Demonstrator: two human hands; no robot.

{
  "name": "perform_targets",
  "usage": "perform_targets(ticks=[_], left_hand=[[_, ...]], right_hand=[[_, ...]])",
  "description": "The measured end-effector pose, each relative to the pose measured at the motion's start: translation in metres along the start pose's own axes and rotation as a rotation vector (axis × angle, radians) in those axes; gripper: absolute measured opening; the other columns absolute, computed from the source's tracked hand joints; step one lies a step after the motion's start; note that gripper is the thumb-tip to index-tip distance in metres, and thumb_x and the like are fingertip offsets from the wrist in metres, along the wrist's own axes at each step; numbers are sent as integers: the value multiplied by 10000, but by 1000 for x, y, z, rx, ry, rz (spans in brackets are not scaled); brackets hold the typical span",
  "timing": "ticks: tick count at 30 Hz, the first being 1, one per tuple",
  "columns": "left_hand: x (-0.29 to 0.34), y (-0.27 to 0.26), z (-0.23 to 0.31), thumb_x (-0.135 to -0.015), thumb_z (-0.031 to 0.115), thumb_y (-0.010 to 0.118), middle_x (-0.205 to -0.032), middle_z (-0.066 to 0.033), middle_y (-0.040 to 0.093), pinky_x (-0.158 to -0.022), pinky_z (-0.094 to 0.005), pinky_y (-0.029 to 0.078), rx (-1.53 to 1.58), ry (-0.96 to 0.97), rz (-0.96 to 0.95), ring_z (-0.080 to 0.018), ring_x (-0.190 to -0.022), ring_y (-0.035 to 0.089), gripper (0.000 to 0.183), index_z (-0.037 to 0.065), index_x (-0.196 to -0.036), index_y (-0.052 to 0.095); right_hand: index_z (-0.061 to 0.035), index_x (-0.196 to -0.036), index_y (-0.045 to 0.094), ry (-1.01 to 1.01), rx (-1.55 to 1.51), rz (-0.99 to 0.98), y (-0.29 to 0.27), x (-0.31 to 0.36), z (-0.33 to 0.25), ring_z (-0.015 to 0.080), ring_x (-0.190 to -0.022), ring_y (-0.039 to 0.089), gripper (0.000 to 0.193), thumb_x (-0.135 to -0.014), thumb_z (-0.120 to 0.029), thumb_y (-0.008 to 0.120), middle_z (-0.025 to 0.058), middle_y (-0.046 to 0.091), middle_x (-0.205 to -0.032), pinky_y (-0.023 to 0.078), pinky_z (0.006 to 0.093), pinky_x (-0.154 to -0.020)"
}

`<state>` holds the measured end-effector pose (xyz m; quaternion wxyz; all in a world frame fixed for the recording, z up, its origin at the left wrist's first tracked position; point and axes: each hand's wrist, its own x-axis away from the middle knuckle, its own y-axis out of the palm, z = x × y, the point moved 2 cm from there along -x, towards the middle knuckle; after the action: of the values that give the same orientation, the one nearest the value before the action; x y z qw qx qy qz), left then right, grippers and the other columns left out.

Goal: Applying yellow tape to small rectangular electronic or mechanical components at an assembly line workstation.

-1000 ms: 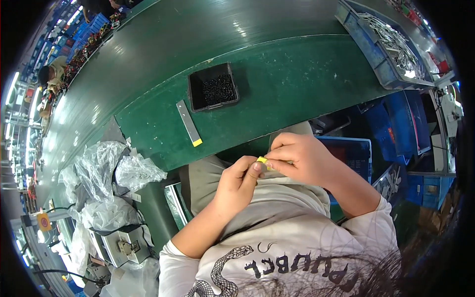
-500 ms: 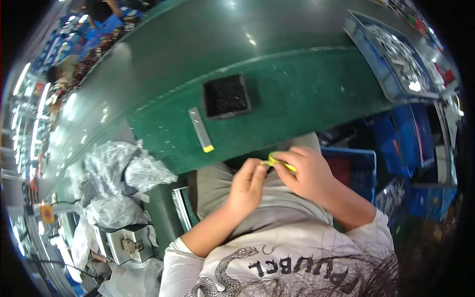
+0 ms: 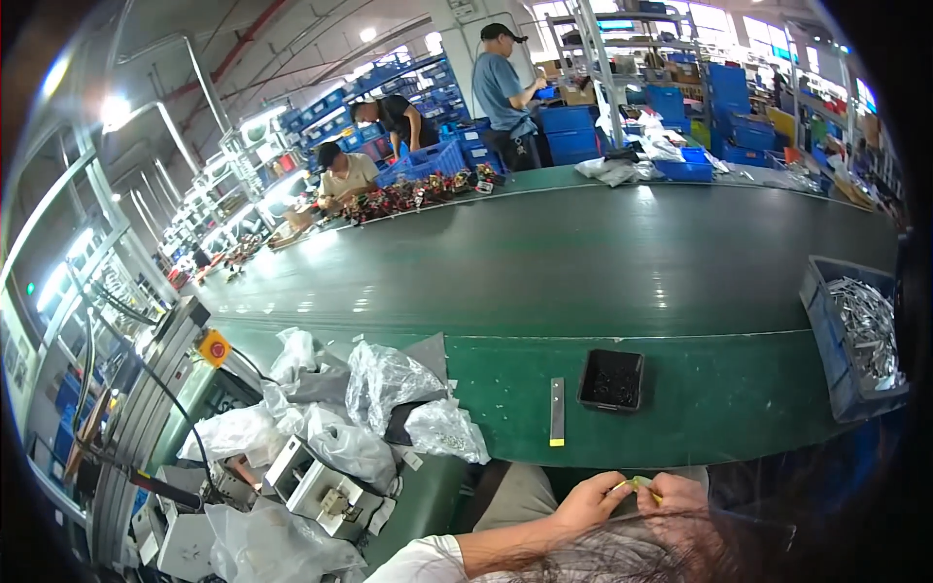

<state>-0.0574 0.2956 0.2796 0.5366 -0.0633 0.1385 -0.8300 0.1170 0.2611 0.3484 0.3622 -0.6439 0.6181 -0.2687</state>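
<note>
A factory assembly floor: a broad dark surface like a conveyor belt (image 3: 544,253) runs behind a green desk (image 3: 724,413); workers (image 3: 499,87) stand or bend beyond it near stacked blue bins (image 3: 569,146); a crate (image 3: 822,340) holds silvery metal parts (image 3: 865,325); a red pipe (image 3: 264,47) crosses the ceiling.

A short white sleeve (image 3: 420,562) with a loose hem leaves the forearm (image 3: 505,551) bare. Above and right of the sleeve — grey-beige trousers (image 3: 527,494). Farther right of it — ungloved left hand (image 3: 585,505) and right hand (image 3: 675,500), plus fine dark hair strands (image 3: 646,562).
</note>
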Motion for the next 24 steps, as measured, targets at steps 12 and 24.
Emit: perform_targets(ticks=[12, 24], left_hand=[[9, -20, 5, -997, 142, 626, -821, -145, 616, -649, -372, 486, -14, 142, 103, -299, -713, 596, 148, 2, -965, 665], [11, -5, -2, -1080, 218, 492, -804, -45, 582, -603, -261, 433, 43, 241, 42, -112, -668, 518, 301, -13, -934, 616]], right_hand=[[-84, -776, 530, -226, 122, 86, -3, -11, -18, 354, -554, 562, 238, -851, -211, 717, 100, 576, -591, 393, 444, -640], [-120, -779, 505, -272, 164, 194, -2, 11, -5, 215, -533, 560, 266, -826, -215, 749, 6, 553, -583, 358, 367, -653]])
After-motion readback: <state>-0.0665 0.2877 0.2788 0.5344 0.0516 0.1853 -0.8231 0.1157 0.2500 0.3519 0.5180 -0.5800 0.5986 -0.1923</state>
